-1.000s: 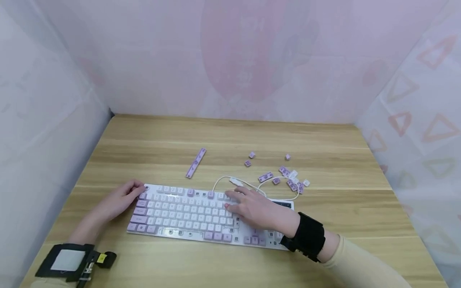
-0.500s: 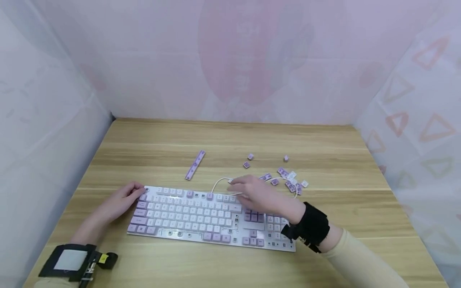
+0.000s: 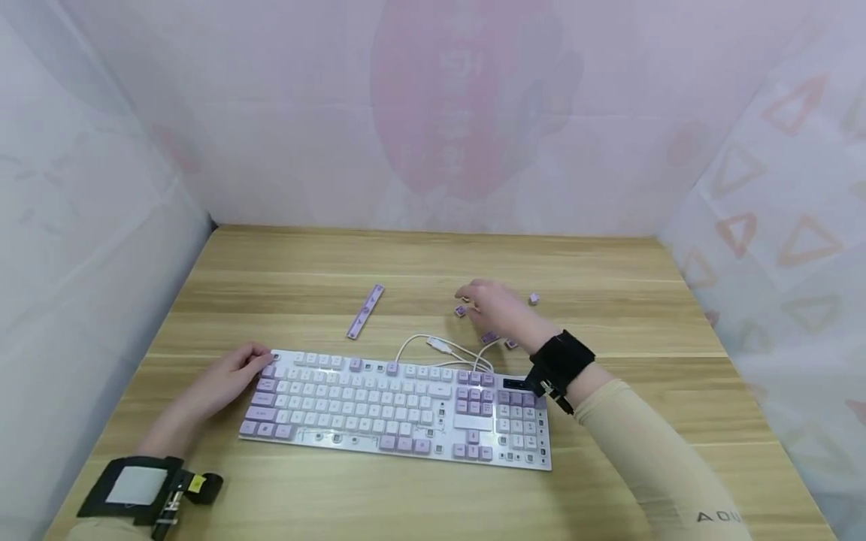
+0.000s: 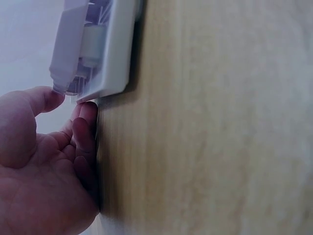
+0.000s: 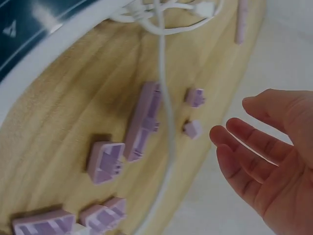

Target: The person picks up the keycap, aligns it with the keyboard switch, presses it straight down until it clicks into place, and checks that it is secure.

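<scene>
A white and lilac keyboard (image 3: 446,422) lies flat on the table, with several key positions lacking caps. My left hand (image 3: 226,373) holds its far left corner; in the left wrist view the thumb touches the top edge and the fingertips meet the lower edge. My right hand (image 3: 497,306) is over the loose keycaps behind the keyboard, fingers loosely bent. In the right wrist view nothing is between its fingers, and two small purple keycaps, one upright (image 5: 195,98) and one tilted (image 5: 192,129), lie just beyond the fingertips. A longer purple keycap (image 5: 142,122) lies nearer the keyboard.
A long purple spacebar cap (image 3: 365,311) lies behind the keyboard's left half. The white cable (image 3: 413,339) with its USB plug (image 3: 438,345) loops behind the keyboard. One keycap (image 3: 534,299) sits right of the right hand. Fabric walls enclose the wooden table (image 3: 284,255).
My right hand has lifted off the keyboard's right part and moved away from me to the loose keycaps. The left hand has stayed at the corner.
</scene>
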`<act>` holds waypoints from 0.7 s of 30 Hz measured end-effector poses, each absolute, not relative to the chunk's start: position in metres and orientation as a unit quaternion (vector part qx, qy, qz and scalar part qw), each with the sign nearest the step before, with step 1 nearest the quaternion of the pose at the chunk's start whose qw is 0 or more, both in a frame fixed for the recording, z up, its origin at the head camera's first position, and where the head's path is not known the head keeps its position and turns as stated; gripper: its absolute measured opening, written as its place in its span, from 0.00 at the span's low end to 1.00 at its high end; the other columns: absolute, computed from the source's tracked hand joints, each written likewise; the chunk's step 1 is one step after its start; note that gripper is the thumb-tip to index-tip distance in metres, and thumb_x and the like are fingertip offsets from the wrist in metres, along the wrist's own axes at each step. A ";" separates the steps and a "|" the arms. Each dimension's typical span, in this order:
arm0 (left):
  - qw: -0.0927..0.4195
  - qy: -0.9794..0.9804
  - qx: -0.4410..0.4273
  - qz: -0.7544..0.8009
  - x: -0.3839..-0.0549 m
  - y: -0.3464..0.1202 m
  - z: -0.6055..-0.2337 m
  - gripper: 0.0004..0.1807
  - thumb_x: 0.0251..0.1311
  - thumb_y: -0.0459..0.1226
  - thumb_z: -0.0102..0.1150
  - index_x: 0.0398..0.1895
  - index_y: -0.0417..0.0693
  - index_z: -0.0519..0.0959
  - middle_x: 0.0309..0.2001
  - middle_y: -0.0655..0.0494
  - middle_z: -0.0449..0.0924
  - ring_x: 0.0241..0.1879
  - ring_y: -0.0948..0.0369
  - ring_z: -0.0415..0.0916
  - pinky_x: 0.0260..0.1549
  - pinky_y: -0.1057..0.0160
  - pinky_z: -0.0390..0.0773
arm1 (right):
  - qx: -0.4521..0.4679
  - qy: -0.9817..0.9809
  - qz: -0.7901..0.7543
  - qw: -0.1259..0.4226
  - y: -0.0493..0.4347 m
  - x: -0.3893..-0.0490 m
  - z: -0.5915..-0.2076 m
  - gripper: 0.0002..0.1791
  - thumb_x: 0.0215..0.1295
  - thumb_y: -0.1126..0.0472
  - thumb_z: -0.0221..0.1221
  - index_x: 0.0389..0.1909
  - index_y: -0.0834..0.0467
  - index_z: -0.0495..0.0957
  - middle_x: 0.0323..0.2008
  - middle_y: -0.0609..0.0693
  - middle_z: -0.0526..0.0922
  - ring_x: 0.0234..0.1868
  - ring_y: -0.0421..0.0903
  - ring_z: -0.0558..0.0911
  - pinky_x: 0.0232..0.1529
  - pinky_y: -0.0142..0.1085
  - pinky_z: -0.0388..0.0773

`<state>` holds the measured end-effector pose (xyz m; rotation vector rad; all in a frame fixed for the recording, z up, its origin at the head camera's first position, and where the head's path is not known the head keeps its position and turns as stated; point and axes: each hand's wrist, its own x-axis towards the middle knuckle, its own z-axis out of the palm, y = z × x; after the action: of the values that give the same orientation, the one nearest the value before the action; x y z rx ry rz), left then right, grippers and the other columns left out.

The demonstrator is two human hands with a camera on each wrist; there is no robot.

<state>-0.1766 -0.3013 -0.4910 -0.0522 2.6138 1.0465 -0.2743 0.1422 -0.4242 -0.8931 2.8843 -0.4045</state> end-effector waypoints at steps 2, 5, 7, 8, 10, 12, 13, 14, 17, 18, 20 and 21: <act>0.161 0.916 -0.017 0.368 -0.177 -0.301 -0.491 0.30 0.77 0.56 0.37 0.59 0.40 0.70 0.53 0.42 0.73 0.52 0.49 0.69 0.47 0.56 0.69 | -0.285 0.949 -0.117 0.063 0.140 -0.279 -0.431 0.21 0.66 0.68 0.59 0.61 0.60 0.77 0.61 0.61 0.78 0.56 0.56 0.82 0.57 0.46 0.79; 0.160 0.914 -0.015 0.372 -0.179 -0.300 -0.491 0.29 0.77 0.55 0.38 0.59 0.38 0.70 0.52 0.42 0.73 0.51 0.49 0.69 0.47 0.57 0.68 | -0.289 0.949 -0.097 0.081 0.136 -0.284 -0.440 0.25 0.65 0.72 0.56 0.64 0.58 0.75 0.63 0.62 0.75 0.58 0.58 0.80 0.60 0.48 0.77; 0.162 0.913 -0.016 0.374 -0.180 -0.300 -0.491 0.29 0.77 0.55 0.38 0.59 0.38 0.70 0.53 0.41 0.73 0.52 0.49 0.69 0.48 0.57 0.68 | -0.301 0.947 -0.080 0.080 0.132 -0.285 -0.444 0.26 0.64 0.74 0.56 0.64 0.57 0.75 0.63 0.62 0.74 0.58 0.59 0.80 0.59 0.49 0.77; 0.162 0.914 -0.016 0.373 -0.181 -0.301 -0.492 0.29 0.77 0.55 0.38 0.59 0.38 0.70 0.53 0.42 0.73 0.52 0.49 0.69 0.48 0.57 0.69 | -0.307 0.946 -0.075 0.078 0.130 -0.286 -0.446 0.27 0.64 0.75 0.55 0.64 0.57 0.75 0.63 0.63 0.75 0.57 0.59 0.80 0.59 0.49 0.77; 0.161 0.914 -0.016 0.371 -0.182 -0.302 -0.493 0.29 0.77 0.55 0.37 0.59 0.39 0.70 0.53 0.42 0.73 0.52 0.49 0.69 0.48 0.56 0.69 | -0.319 0.943 -0.059 0.070 0.127 -0.287 -0.450 0.25 0.64 0.75 0.55 0.62 0.57 0.77 0.61 0.64 0.76 0.56 0.60 0.81 0.58 0.49 0.78; 0.162 0.914 -0.017 0.371 -0.183 -0.304 -0.494 0.29 0.77 0.56 0.37 0.59 0.39 0.70 0.53 0.41 0.73 0.52 0.49 0.69 0.48 0.56 0.69 | -0.325 0.942 -0.050 0.066 0.124 -0.288 -0.453 0.22 0.66 0.74 0.54 0.60 0.59 0.79 0.59 0.64 0.77 0.57 0.59 0.80 0.60 0.49 0.77; 0.162 0.914 -0.016 0.371 -0.184 -0.305 -0.494 0.30 0.77 0.56 0.37 0.59 0.39 0.70 0.53 0.41 0.73 0.52 0.49 0.69 0.48 0.56 0.69 | -0.328 0.941 -0.048 0.067 0.123 -0.289 -0.456 0.21 0.67 0.74 0.54 0.59 0.60 0.79 0.59 0.64 0.77 0.57 0.59 0.80 0.61 0.48 0.76; 0.162 0.914 -0.018 0.371 -0.184 -0.306 -0.495 0.30 0.77 0.56 0.37 0.59 0.39 0.70 0.53 0.41 0.73 0.52 0.49 0.69 0.48 0.56 0.69 | -0.329 0.941 -0.048 0.069 0.121 -0.289 -0.457 0.20 0.67 0.74 0.54 0.58 0.61 0.79 0.59 0.64 0.77 0.58 0.59 0.79 0.62 0.48 0.75; 0.166 0.913 -0.021 0.373 -0.184 -0.307 -0.496 0.30 0.76 0.57 0.37 0.60 0.39 0.69 0.54 0.41 0.73 0.53 0.49 0.69 0.49 0.55 0.69 | -0.328 0.940 -0.051 0.076 0.119 -0.290 -0.459 0.17 0.68 0.73 0.54 0.55 0.64 0.81 0.57 0.62 0.78 0.58 0.57 0.79 0.63 0.45 0.75; 0.166 0.913 -0.022 0.372 -0.184 -0.308 -0.496 0.30 0.77 0.57 0.37 0.60 0.40 0.69 0.54 0.41 0.73 0.53 0.49 0.69 0.48 0.56 0.69 | -0.328 0.940 -0.053 0.078 0.118 -0.290 -0.460 0.15 0.68 0.74 0.54 0.53 0.64 0.81 0.56 0.62 0.79 0.57 0.56 0.80 0.62 0.44 0.76; 0.167 0.913 -0.024 0.371 -0.184 -0.309 -0.495 0.30 0.77 0.56 0.37 0.60 0.39 0.69 0.54 0.41 0.73 0.53 0.49 0.69 0.48 0.56 0.69 | -0.326 0.940 -0.065 0.080 0.116 -0.290 -0.459 0.13 0.67 0.74 0.54 0.49 0.64 0.82 0.52 0.60 0.81 0.54 0.55 0.81 0.58 0.43 0.78; 0.167 0.913 -0.025 0.371 -0.184 -0.310 -0.495 0.30 0.77 0.56 0.37 0.60 0.39 0.69 0.54 0.41 0.73 0.52 0.49 0.69 0.48 0.56 0.69 | -0.324 0.940 -0.072 0.080 0.115 -0.290 -0.458 0.13 0.67 0.74 0.54 0.47 0.64 0.82 0.50 0.59 0.82 0.52 0.54 0.82 0.56 0.42 0.79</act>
<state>-0.1840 -0.3098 -0.4948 -0.0697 2.5982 1.0557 -0.2904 0.1151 -0.4580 -0.9693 2.8106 -0.2159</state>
